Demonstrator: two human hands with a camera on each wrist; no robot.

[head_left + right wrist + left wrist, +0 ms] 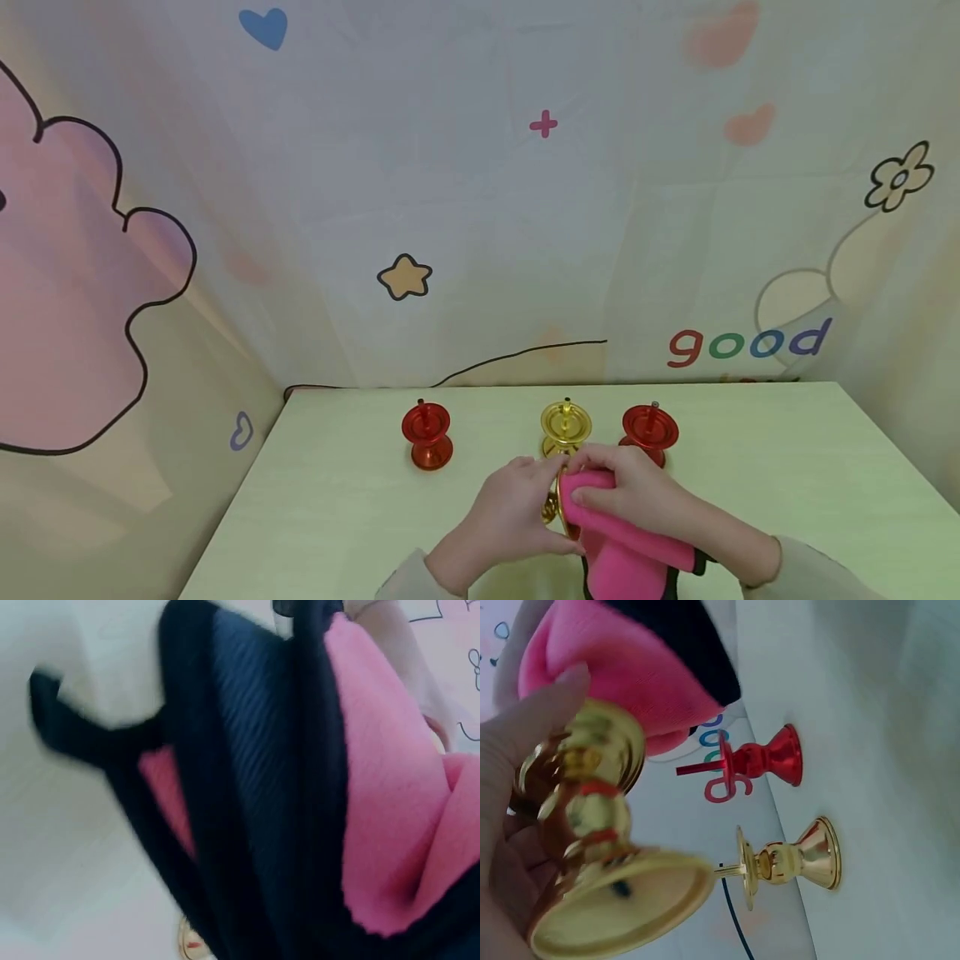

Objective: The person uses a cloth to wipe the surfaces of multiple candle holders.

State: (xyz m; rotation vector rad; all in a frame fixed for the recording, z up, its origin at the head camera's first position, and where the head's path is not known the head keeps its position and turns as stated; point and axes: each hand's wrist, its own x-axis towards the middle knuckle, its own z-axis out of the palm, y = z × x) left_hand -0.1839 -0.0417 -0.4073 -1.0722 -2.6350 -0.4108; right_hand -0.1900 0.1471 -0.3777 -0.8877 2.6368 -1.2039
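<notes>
From my remote viewpoint, a printed curtain [465,192] hung behind a pale table [810,475], the 2 largest elements. Over the table's near part, a black-edged pink cloth [622,533] draped from the right hand [637,492], whose fingers and thumb gripped a bunched fold. The left hand [510,508] curled its thumb and fingers round 1 held gold holder [596,810], tipped on its side with the hollow foot turned away from the cloth. I took the step in hand to be wiping: the fold met the holder's dish [619,742]. Good practice, I judged, called for a steady left grip low on the stem, small turns of the holder against the fold, and light pressure so that the metal did not slip. Beyond the hands stood 3 upright holders: 1 red holder [651,427] and 1 gold holder [566,427] near each other, and another red holder [427,446] well apart to the left; I judged that loose cloth needed gathering clear of them. Smallest was the spike [699,768] on the nearer red holder; the held holder's own top lay hidden, so I favoured cautious strokes there.
</notes>
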